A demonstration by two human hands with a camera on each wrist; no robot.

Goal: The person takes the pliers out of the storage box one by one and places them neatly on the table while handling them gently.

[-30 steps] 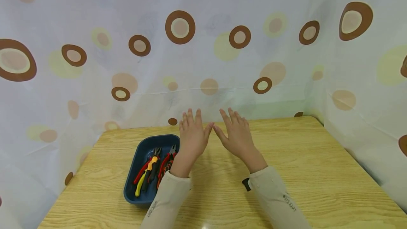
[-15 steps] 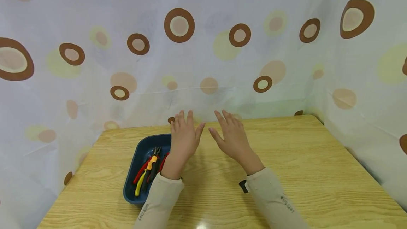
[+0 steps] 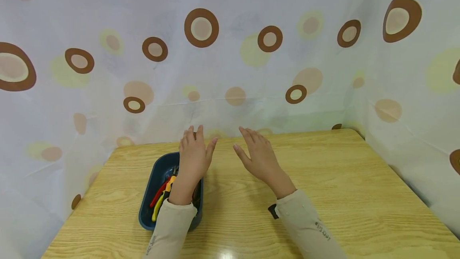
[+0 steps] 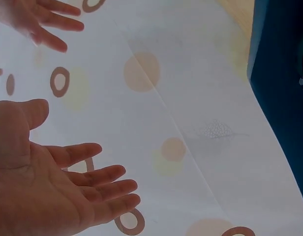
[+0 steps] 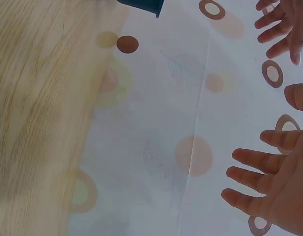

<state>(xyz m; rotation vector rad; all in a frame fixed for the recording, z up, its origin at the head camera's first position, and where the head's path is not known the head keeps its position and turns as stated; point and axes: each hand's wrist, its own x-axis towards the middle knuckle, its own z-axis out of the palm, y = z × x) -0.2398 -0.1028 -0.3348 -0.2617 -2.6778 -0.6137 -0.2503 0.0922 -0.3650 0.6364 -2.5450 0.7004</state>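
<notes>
Observed at the back and both sides: white fabric backdrop (image 3: pixel 212 69), printed with brown rings and peach and pale yellow spots. Noted in front of it: wood-grain table (image 3: pixel 359 179), with rounded far right corner. Located on the left part of the table: dark blue tray (image 3: pixel 145 212), partly covered by the left arm in the head view. Recorded next: cream left sleeve (image 3: pixel 170 229) and cream right sleeve (image 3: pixel 305 223), both marked with dark lettering. Found raised, near each other but apart: left hand (image 3: pixel 194 153), in front of the tray as seen from the head, and right hand (image 3: pixel 259 156), to the right of it. Noted for both: fingers released and extended, thumbs spread away. Located inside the tray: pliers with red, yellow and orange handles (image 3: pixel 157 210); cannot tell the count. Seen last, at the right cuff: black band (image 3: pixel 273 212).
</notes>
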